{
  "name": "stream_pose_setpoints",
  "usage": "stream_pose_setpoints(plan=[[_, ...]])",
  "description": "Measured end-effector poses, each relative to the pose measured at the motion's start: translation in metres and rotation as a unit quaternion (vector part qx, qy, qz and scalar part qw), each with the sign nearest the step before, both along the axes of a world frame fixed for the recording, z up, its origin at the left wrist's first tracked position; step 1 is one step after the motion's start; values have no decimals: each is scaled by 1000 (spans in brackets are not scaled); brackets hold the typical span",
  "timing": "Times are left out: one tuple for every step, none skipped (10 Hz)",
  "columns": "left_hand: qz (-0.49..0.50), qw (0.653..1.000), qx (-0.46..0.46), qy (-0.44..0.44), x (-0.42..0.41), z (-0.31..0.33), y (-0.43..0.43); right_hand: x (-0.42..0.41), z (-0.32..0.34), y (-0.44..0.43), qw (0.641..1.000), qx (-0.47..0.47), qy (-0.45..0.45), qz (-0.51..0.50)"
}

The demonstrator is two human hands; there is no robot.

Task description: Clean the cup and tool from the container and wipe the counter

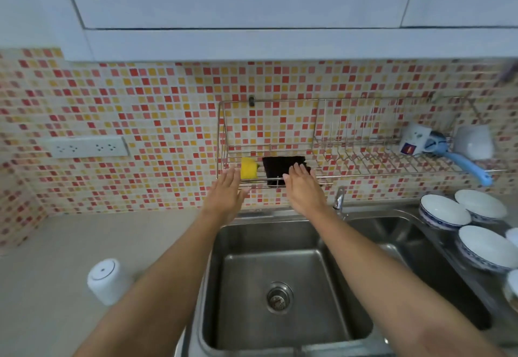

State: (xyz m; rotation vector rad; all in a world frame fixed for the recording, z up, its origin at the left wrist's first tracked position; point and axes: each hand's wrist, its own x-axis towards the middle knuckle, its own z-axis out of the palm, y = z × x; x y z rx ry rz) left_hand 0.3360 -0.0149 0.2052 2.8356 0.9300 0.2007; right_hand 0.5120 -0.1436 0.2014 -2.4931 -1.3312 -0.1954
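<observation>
Both my hands reach up to the wire wall rack (322, 143) above the sink. My left hand (228, 194) is flat with fingers apart, just left of a yellow sponge (249, 170) lying on the rack. My right hand (302, 185) is also flat and spread, its fingertips over the lower right of a black cloth (280, 169) draped on the rack. Neither hand grips anything. At the rack's right end lie a white mug (413, 141), a blue-handled tool (465, 164) and a white cup (475, 142). An upturned white cup (104, 279) stands on the beige counter (56, 258).
The steel sink (252, 328) with its drain (279, 298) lies below my arms, the tap (339, 198) behind it. Several white bowls with blue rims (444, 211) sit upturned on the drainer at right. A power strip (88, 147) is on the tiled wall at left.
</observation>
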Motion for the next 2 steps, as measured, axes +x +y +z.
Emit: stream_pose_setpoints(plan=[[-3,1000,-8,-21,-12,27,-6,-29,19,-6,996,-55,34,63],[-18,1000,5,-24,-25,57,-12,-50,45,-8,990,-93,81,71]])
